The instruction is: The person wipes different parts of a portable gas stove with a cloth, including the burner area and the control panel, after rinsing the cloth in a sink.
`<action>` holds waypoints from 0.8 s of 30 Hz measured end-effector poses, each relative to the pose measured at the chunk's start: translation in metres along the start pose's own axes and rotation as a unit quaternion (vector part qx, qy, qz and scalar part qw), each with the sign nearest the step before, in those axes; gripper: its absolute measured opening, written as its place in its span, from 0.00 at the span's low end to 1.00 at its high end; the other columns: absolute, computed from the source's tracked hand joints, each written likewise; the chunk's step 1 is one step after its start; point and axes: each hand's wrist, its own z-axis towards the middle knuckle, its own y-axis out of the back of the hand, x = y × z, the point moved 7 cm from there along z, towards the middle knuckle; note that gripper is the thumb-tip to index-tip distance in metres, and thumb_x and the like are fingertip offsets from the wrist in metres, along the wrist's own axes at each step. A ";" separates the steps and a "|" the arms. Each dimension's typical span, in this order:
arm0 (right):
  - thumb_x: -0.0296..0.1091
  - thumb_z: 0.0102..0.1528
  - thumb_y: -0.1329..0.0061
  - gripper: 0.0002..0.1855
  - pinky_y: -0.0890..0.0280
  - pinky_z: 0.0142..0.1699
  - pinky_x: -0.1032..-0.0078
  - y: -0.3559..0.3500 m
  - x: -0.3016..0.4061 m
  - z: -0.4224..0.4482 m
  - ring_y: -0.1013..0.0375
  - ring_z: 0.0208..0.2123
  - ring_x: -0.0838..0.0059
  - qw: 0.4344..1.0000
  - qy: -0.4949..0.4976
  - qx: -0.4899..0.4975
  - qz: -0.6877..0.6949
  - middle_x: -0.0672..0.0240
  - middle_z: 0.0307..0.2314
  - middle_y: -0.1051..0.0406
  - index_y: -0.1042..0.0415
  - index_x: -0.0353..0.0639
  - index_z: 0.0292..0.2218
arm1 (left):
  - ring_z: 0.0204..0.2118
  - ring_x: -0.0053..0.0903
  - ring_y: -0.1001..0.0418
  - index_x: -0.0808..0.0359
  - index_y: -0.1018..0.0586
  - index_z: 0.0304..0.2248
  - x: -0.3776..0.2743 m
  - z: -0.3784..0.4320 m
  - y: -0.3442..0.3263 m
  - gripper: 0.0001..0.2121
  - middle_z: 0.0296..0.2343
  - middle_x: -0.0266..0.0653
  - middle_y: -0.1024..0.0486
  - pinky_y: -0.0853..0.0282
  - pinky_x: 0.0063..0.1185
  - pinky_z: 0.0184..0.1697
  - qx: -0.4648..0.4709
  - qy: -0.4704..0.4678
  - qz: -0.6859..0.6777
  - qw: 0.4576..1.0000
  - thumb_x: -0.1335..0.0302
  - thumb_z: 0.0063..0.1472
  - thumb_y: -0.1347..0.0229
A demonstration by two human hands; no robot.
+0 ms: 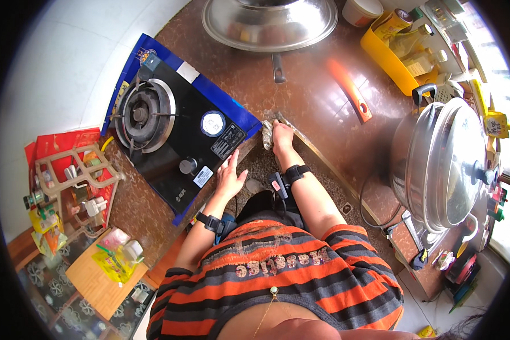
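My right hand (283, 137) is closed on a crumpled, greyish cloth or scouring pad (267, 135) at the inner corner of the brown countertop (246, 80). A pale, worn patch marks the surface just beyond it. My left hand (230, 177) rests at the front edge of the single-burner gas stove (187, 123), thumb apart and nothing held. The stove has a black top with a round burner (141, 114) and a control knob (188, 166). Blue sheeting (233, 106) shows around its edges.
A wok-shaped steel pan or lid (272, 27) sits at the back. An orange handle (352, 94) lies on the counter. To the right stands a lidded steel pot (433, 165), below a yellow bin of bottles (384, 63). A beige rack (78, 170) and a wooden board (97, 284) are left.
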 end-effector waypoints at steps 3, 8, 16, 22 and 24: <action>0.37 0.54 0.55 0.18 0.43 0.25 0.74 0.005 -0.005 -0.007 0.40 0.17 0.79 1.000 0.001 -0.024 -0.010 0.71 0.13 0.35 0.31 0.34 0.17 | 0.54 0.45 0.46 0.59 0.44 0.57 0.000 -0.007 -0.003 0.35 0.50 0.52 0.43 0.51 0.34 0.56 0.010 0.022 0.016 1.000 0.68 0.50 0.42; 0.37 0.53 0.55 0.18 0.42 0.26 0.73 -0.004 0.002 0.011 0.39 0.17 0.78 1.000 0.023 -0.018 -0.003 0.68 0.13 0.34 0.30 0.32 0.18 | 0.53 0.44 0.46 0.61 0.43 0.56 -0.004 -0.002 0.000 0.35 0.48 0.51 0.42 0.50 0.34 0.56 -0.001 0.002 0.012 1.000 0.70 0.50 0.41; 0.37 0.55 0.53 0.15 0.40 0.30 0.72 0.001 0.005 0.001 0.36 0.23 0.77 0.999 -0.014 0.006 -0.035 0.67 0.20 0.30 0.27 0.33 0.25 | 0.53 0.45 0.46 0.61 0.44 0.57 0.000 -0.001 -0.001 0.35 0.49 0.52 0.44 0.50 0.33 0.56 -0.001 0.005 0.005 1.000 0.70 0.50 0.41; 0.38 0.54 0.53 0.16 0.40 0.27 0.72 0.005 0.000 0.001 0.36 0.19 0.76 1.000 -0.002 -0.001 -0.028 0.67 0.16 0.31 0.27 0.33 0.22 | 0.53 0.43 0.46 0.61 0.43 0.56 -0.004 -0.004 0.000 0.35 0.48 0.51 0.43 0.50 0.33 0.56 -0.008 0.000 0.019 1.000 0.70 0.49 0.41; 0.38 0.53 0.54 0.17 0.38 0.29 0.73 0.000 0.011 0.000 0.34 0.20 0.75 0.999 -0.024 0.014 -0.031 0.65 0.16 0.29 0.26 0.32 0.24 | 0.53 0.44 0.46 0.61 0.43 0.56 -0.001 -0.001 0.000 0.35 0.48 0.51 0.43 0.51 0.33 0.56 -0.007 0.004 0.015 1.000 0.70 0.49 0.41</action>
